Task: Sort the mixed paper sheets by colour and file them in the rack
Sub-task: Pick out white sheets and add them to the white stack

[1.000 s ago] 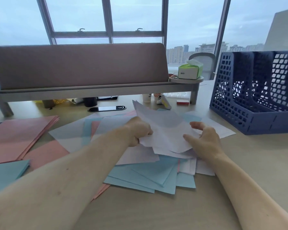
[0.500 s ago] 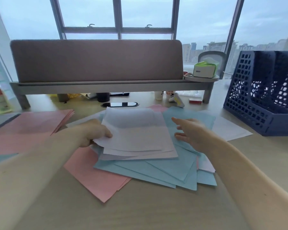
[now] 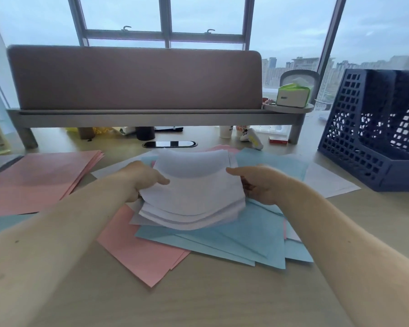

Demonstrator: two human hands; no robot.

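Where left hand, right hand grip, thin white sheets bow.

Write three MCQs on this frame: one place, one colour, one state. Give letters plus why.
1. The rack stands at the desk's: A right side, B left edge, C near edge.
2. The stack gripped by the left hand and right hand is: A pink, B white, C blue.
3. That stack is: A flat on the desk, B in the rack, C lifted, gripped at both sides.

A: the rack sits by the right frame edge.
B: the held sheets are white, above the blue sheets.
C: a thumb lies on top at each side.
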